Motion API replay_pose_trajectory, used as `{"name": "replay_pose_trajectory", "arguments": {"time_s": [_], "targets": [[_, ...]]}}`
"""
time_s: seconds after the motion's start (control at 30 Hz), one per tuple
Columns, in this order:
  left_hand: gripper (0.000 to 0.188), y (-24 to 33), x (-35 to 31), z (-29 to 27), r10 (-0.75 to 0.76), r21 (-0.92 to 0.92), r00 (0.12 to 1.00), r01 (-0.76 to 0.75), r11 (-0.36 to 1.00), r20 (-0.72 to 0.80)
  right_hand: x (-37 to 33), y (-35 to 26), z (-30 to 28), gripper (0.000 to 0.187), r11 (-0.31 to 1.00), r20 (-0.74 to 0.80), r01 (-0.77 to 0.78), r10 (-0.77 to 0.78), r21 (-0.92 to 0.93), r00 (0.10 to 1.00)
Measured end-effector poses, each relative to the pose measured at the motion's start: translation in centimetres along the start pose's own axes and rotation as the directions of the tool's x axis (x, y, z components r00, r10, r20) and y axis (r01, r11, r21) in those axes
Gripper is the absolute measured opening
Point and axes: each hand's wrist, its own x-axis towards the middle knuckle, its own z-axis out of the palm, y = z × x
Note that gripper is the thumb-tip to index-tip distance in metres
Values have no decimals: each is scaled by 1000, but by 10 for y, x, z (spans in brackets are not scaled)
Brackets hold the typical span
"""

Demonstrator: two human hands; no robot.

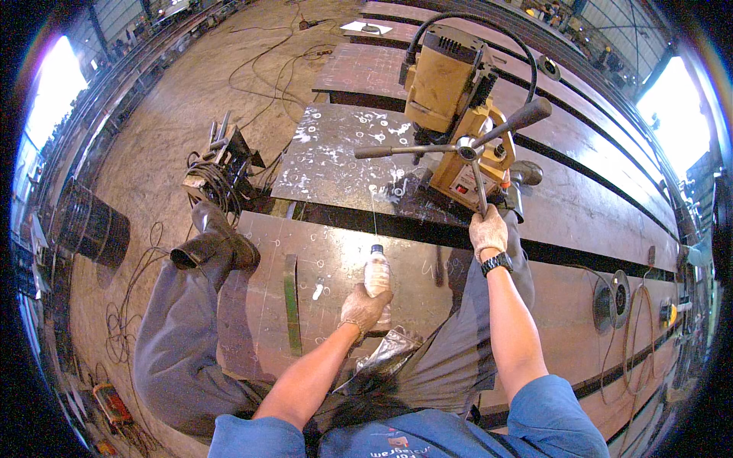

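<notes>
My gloved left hand [363,307] is wrapped round a squeeze bottle [376,272] with a dark blue cap. A thin white stream runs from its tip toward the steel plate [321,156] ahead, which is marked with white rings and splashes. My gloved right hand [487,231] grips one arm of the three-armed feed handle [467,151] on a yellow magnetic drill [443,84]. The drill stands on the plates. Its cutting end is partly hidden behind the handle.
Long steel plates with dark gaps between them lie around me. A green strip [292,305] and crumpled silvery sheet [391,353] are near my legs. Bundled cable [214,179], a black drum [95,225] and loose cords lie left; a cable spool [611,300] stands right.
</notes>
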Motion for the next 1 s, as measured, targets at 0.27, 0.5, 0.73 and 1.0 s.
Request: {"name": "replay_pose_trajectory", "arguments": {"time_s": [0.27, 0.5, 0.73, 1.0], "targets": [[80, -3, 3, 0, 10, 15, 1000, -10, 1000, -3, 0, -2, 0, 40, 1000, 30, -29, 29, -9, 999], [83, 6, -3, -6, -3, 69, 1000, 3, 998, 4, 1, 1, 0, 44, 999, 29, -31, 31, -16, 999], [85, 5, -6, -5, 0, 112, 1000, 1, 994, -12, 0, -2, 0, 44, 1000, 36, -25, 25, -7, 999], [87, 7, -5, -5, -8, 117, 1000, 7, 993, 9, 1, 2, 3, 42, 1000, 23, -18, 18, -2, 1000]]}}
